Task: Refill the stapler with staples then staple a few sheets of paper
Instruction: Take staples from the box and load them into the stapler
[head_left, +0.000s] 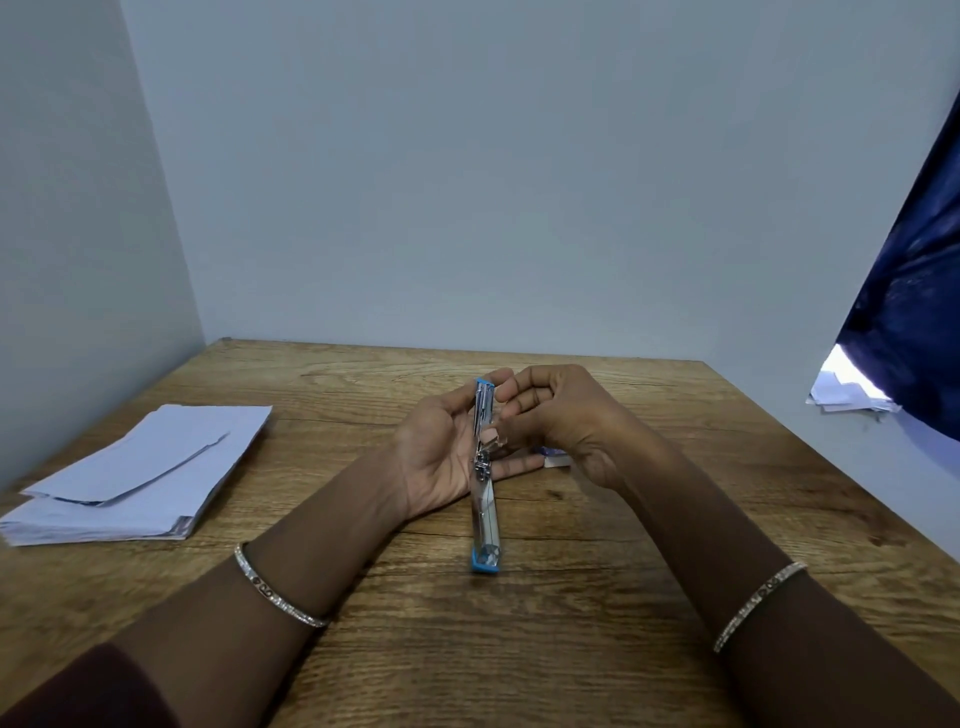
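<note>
A blue and metal stapler (485, 519) is folded out flat and long above the middle of the wooden table (519, 649). My left hand (441, 452) cups its upper half from the left, palm up. My right hand (556, 415) is curled over the open staple channel near the top, fingertips pinched together; whether staples are between them is too small to tell. A small white and purple staple box (556, 460) peeks out under my right hand. A stack of white paper sheets (145, 473) lies at the left of the table.
Grey walls close the table at the back and left. A dark blue curtain (914, 312) hangs at the right, with some loose white papers (847, 392) below it. Both wrists wear thin bracelets.
</note>
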